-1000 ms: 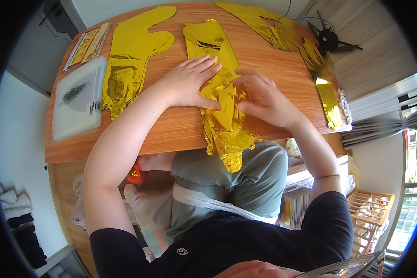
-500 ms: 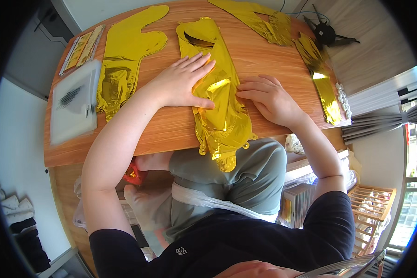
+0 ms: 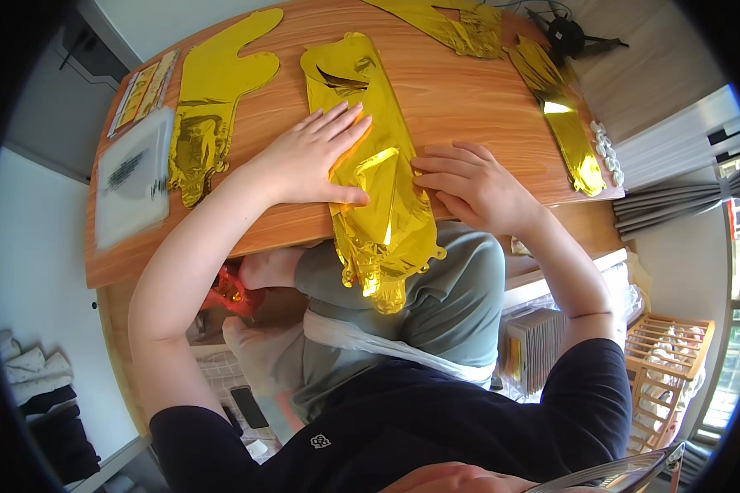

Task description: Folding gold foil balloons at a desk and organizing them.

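Observation:
A flat gold foil balloon (image 3: 396, 123) lies lengthwise on the wooden table in front of me. Its crumpled, tabbed near end (image 3: 390, 279) hangs past the table edge over my lap. Near its far end is a dark, curved gap in the foil. My left hand (image 3: 319, 158) rests flat on the balloon's left side, fingers stretched and thumb apart. On the opposite edge, my right hand (image 3: 473, 185) touches the foil with its fingers extended and slightly bent; the fingertips' undersides are hidden.
Another flat gold foil balloon (image 3: 230, 78) lies at the left, beside a translucent plastic sleeve (image 3: 131, 185) and a patterned packet (image 3: 144, 90). More gold foil (image 3: 460, 29) lies at the far side, with a strip (image 3: 557, 115) at right. Small white pieces (image 3: 607, 154) line the right edge.
The balloon's near end reaches slightly farther over the table edge toward me, both hands still on it. The whole view has shifted a little.

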Motion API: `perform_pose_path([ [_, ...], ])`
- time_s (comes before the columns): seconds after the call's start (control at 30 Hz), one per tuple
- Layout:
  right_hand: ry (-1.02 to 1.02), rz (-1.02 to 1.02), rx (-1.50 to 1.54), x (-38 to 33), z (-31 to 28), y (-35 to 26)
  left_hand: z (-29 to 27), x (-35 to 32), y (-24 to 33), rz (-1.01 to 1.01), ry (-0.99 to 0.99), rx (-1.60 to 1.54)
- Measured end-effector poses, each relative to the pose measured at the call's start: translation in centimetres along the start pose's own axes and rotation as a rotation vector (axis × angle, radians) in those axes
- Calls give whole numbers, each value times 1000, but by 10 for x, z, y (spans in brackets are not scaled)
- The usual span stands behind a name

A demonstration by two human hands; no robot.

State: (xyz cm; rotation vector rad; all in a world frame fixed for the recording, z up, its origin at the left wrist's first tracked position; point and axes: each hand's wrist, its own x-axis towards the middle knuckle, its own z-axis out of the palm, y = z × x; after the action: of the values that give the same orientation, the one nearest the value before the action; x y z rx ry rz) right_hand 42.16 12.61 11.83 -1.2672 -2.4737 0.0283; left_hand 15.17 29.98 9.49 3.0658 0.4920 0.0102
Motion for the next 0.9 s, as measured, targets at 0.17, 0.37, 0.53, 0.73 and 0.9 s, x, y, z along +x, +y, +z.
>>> perform_pose_path([
  [0.17,-27,7,71,-10,-4,-9,0,-4,7,3,0,8],
  [0.37,-40,-34,79,-15,5,-12,-1,-12,17,-1,7,15],
  [0.53,61,-69,6,-15,24,-15,-1,-19,24,17,3,-9],
  [0.73,129,-127,-195,-7,30,-31,1,-20,25,-6,7,-40],
  [0.9,111,-121,-295,-6,34,-36,2,-21,21,5,31,-99],
])
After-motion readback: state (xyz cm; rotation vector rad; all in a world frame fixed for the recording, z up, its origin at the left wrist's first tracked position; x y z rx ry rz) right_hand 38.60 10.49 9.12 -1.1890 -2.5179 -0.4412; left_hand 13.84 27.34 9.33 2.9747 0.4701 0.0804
